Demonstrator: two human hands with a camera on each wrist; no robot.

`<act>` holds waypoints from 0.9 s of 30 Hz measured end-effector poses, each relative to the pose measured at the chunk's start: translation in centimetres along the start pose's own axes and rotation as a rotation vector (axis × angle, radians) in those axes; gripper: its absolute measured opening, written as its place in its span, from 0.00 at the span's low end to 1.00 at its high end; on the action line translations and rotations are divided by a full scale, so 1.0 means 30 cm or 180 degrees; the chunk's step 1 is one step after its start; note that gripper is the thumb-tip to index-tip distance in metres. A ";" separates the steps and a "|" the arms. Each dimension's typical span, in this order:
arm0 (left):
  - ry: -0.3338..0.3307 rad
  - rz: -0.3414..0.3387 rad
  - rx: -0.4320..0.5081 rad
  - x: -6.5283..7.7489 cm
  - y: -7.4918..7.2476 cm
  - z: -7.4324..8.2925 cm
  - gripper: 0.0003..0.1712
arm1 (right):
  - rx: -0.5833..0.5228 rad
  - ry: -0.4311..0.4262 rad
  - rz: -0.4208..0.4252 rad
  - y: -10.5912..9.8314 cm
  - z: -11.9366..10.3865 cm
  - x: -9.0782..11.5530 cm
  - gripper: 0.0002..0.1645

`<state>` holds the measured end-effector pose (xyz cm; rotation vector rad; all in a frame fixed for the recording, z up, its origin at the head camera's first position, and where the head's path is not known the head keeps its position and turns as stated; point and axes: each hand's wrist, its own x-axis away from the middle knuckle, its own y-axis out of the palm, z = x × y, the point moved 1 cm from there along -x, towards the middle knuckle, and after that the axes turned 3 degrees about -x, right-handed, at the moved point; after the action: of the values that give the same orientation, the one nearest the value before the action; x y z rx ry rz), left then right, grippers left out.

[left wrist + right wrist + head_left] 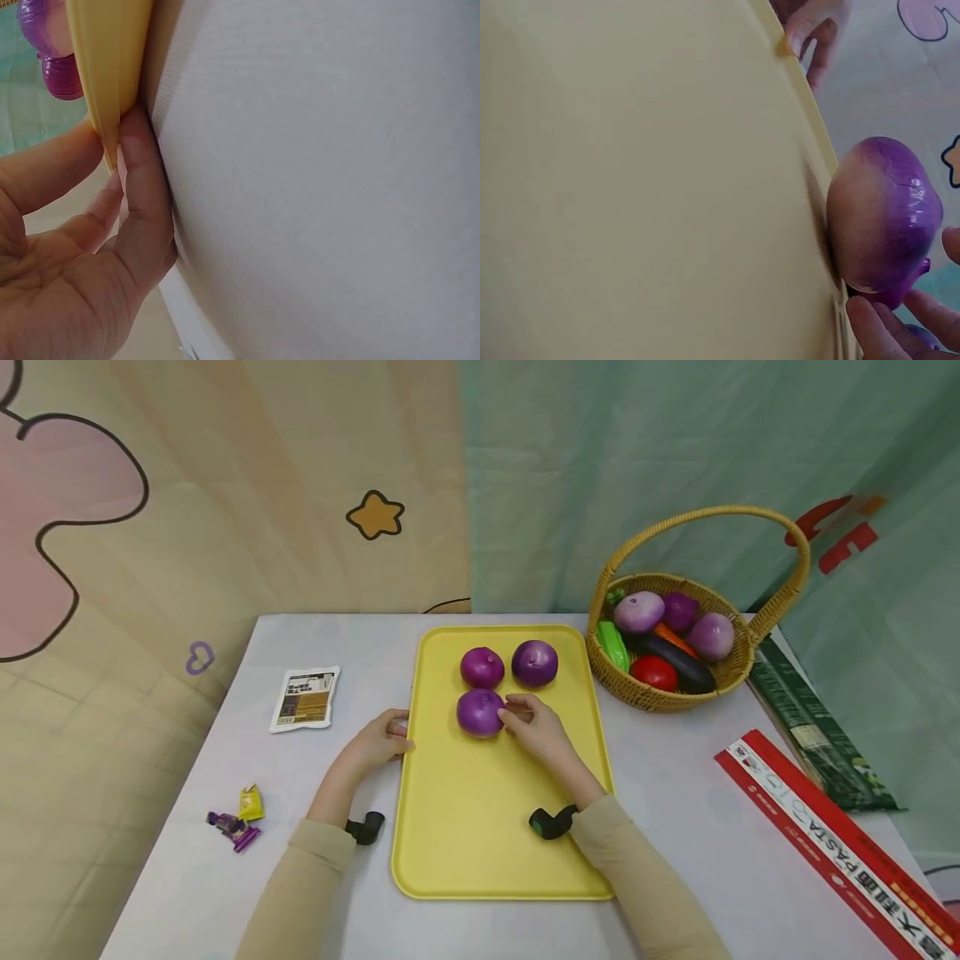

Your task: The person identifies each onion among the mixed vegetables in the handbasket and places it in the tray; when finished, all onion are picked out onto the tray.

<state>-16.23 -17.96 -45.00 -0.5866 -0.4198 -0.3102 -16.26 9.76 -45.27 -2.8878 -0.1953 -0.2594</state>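
Note:
A yellow tray [495,827] lies on the white table, its left rim pinched by my left hand [377,741]. In the left wrist view the thumb is on top of that rim and the fingers [142,172] reach beneath it. A toy purple onion [478,713] sits on the tray, with my right hand [536,727] at its right side. Thumb and fingers are spread, not wrapped round the onion; the right wrist view has fingertips [862,319] right at its lower edge. Behind it are a darker purple onion [482,668] and a round purple vegetable [535,663].
A wicker basket [645,697] of toy vegetables stands at the back right. Pasta packaging [832,843] and a green packet [817,727] lie along the right side. On the left are a white packet [305,699] and small yellow [251,802] and purple [234,831] wrapped pieces.

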 end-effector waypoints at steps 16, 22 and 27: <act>0.0004 0.0058 0.0007 -0.002 -0.014 -0.005 0.34 | 0.0282 -0.0576 0.1485 -0.464 -0.231 -0.062 0.26; 0.0036 0.0042 0.0045 0.003 -0.009 -0.007 0.34 | 0.0208 -0.0240 0.2111 -0.580 -0.196 -0.147 0.37; 0.0050 0.0017 0.0083 0.003 -0.004 -0.009 0.34 | 0.0258 0.0033 0.2105 -0.602 -0.142 -0.202 0.46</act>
<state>-16.12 -18.23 -45.11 -0.5595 -0.4066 -0.3037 -25.61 25.45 -38.39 -2.6828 0.7187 -0.1355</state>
